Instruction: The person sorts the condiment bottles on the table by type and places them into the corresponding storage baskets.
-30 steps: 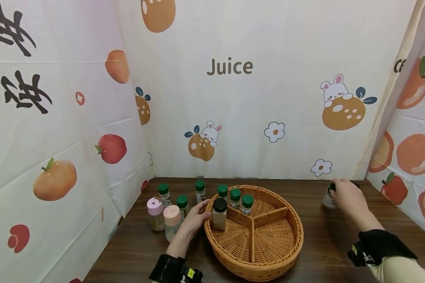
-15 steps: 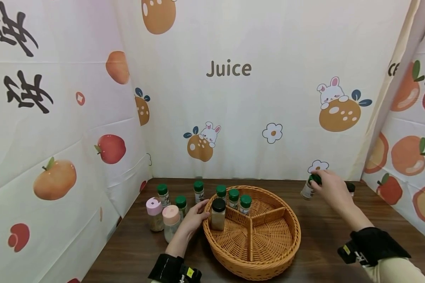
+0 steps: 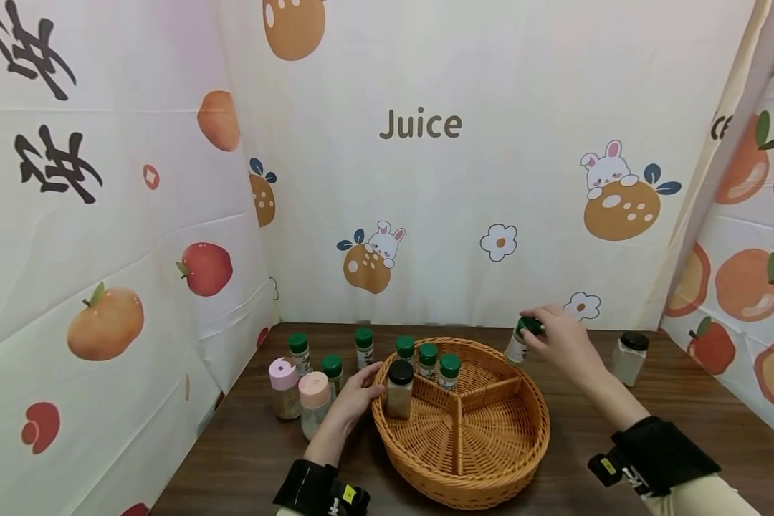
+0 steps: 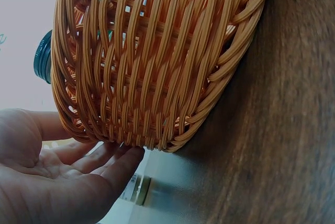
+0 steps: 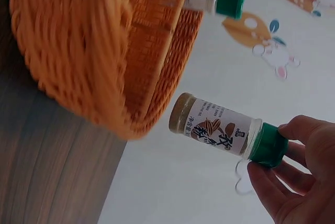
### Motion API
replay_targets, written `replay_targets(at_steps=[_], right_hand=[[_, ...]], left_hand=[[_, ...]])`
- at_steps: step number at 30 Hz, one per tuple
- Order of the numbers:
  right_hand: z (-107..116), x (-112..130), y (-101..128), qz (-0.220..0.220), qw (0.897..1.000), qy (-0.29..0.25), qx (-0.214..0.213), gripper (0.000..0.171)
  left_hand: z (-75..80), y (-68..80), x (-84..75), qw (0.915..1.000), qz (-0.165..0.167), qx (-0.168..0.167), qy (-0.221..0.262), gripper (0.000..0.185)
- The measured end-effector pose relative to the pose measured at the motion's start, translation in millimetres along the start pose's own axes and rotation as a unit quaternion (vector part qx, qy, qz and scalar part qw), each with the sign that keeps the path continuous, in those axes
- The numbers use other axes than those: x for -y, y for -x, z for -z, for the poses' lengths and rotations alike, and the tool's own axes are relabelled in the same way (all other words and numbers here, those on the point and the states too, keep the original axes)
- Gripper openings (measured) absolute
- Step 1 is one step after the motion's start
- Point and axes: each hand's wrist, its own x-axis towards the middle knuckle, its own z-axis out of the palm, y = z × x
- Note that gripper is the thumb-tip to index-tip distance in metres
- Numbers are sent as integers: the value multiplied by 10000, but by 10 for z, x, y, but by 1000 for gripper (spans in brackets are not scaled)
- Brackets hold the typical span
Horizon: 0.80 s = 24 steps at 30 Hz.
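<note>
My right hand [image 3: 557, 338] pinches the green cap of a small spice jar [image 3: 519, 342] and holds it in the air just over the far right rim of the round wicker basket [image 3: 509, 469]. The right wrist view shows that spice jar [image 5: 220, 128] hanging beside the basket [image 5: 78, 51], fingertips [image 5: 272, 174] round its cap. My left hand [image 3: 356, 395] rests with straight fingers against the basket's left wall; the left wrist view shows those fingers [image 4: 112, 164] touching the weave [image 4: 157, 56]. A black-capped jar [image 3: 400, 389] and two green-capped jars [image 3: 438, 367] stand in the basket's far-left compartment.
Several green-capped jars [image 3: 331, 371] and two pink-capped bottles [image 3: 299, 399] stand left of the basket. A black-lidded square jar [image 3: 629, 357] stands at the far right of the dark wooden table [image 3: 703, 401]. Printed cloth walls close in the back and sides.
My right hand has lifted the green-capped jar off the table at the far right and carried it left to the basket's rim, uncovering the black-lidded jar. The left hand has stayed put.
</note>
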Motion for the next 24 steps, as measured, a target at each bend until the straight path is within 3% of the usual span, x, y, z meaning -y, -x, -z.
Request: replay_targets(at_steps=[11,24], right_hand=[[-201,328,25,-11,9977,-427,530,30],[-414,548,62,297,9969,-274,676,29]], left_hand=[[-1,3,-7,9999,-25,54,144,54],[4,11,-12,9997,-38,94,212,54]])
